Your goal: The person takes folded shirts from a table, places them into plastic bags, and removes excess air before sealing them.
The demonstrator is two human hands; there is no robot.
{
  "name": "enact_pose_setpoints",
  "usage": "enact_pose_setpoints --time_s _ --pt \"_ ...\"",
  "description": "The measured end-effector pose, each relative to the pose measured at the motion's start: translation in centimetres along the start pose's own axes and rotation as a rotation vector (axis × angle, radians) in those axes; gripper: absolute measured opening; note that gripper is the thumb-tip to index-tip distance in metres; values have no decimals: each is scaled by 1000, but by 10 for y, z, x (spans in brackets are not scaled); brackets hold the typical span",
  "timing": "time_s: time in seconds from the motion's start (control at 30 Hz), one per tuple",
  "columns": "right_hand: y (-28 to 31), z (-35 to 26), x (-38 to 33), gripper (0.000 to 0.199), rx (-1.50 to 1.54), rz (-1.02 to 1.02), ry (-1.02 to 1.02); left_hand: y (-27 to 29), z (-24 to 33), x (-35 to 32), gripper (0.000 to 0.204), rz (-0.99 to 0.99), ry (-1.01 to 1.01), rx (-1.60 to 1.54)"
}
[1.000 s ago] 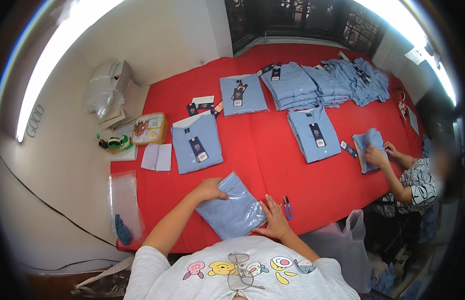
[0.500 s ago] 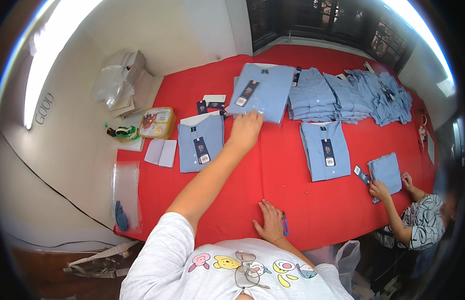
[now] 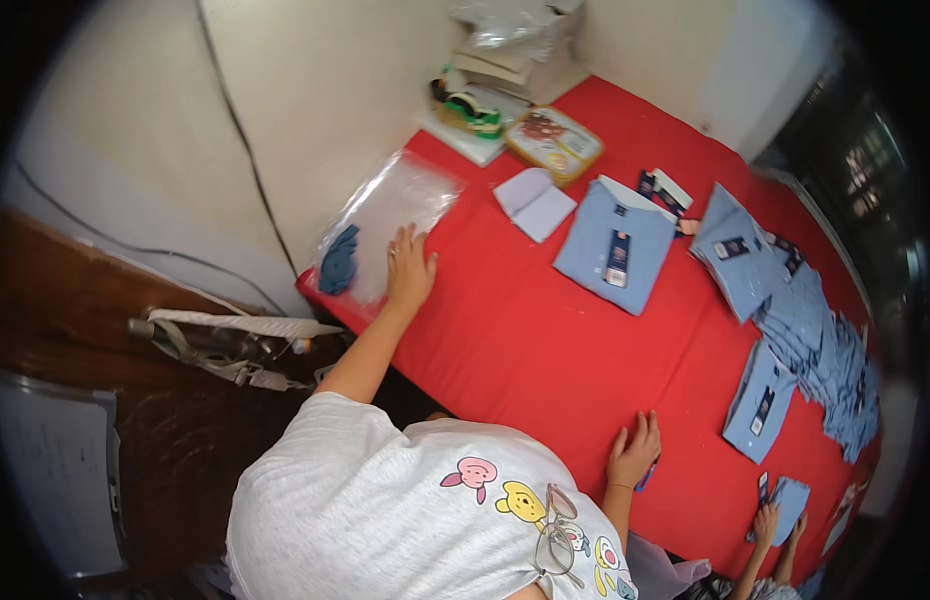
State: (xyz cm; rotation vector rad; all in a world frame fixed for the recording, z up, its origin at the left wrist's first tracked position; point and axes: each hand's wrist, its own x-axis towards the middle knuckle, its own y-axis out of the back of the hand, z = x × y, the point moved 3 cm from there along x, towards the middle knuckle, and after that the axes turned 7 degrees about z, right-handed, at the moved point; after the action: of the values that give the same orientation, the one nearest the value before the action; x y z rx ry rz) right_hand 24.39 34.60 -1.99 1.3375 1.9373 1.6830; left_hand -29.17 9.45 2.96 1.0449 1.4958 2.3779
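The clear plastic bags [image 3: 410, 185] lay flat at the left corner of the red tablecloth [image 3: 505, 330]. The left hand [image 3: 411, 272] rested on their right edge, palm down, fingers extended and slightly apart; whether it pinched any film could not be told. A rolled dark-blue cloth [image 3: 337, 262] lay on the bags' near left part. The right hand [image 3: 635, 452], well to the right of the bags and far from the other hand, lay on the cloth with fingers extended, a mostly hidden blue-handled tool [image 3: 646, 478] beside its palm. Beyond the bags stood a green tape dispenser [image 3: 477, 118] and a yellow-rimmed plastic container [image 3: 555, 143]. To their right lay an open notebook [image 3: 535, 203], then a folded blue shirt [image 3: 597, 235] with a dark hang tag [image 3: 618, 258]. Farthest right of the bags, a co-worker's hands [image 3: 765, 525] held a folded blue garment [image 3: 791, 505].
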Motion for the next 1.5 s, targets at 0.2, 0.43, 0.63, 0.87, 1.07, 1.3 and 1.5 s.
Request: enact_pose_setpoints --time_s 0.2,0.43,0.63,0.87,1.07,1.3,1.5 --pt "-15 -14 13 46 -125 88 -84 -2 -151 -30 49 -140 164 -163" --pt "-36 -88 45 46 155 225 -151 -16 -187 -25 35 -51 337 -492" --pt "-50 -248 68 52 809 -187 -259 51 -125 14 32 11 427 -700" --pt "-66 -359 94 66 1467 -297 -513 78 71 -58 19 -426 -324 -803" --pt "-76 -162 86 34 1334 104 -949 52 136 -74 18 -770 -471 -905" --pt "-34 -50 165 38 502 -128 -638 -83 142 -7 32 -439 146 -1000" --pt "-115 -64 236 37 867 -196 -695 -131 190 38 44 -460 267 -796"
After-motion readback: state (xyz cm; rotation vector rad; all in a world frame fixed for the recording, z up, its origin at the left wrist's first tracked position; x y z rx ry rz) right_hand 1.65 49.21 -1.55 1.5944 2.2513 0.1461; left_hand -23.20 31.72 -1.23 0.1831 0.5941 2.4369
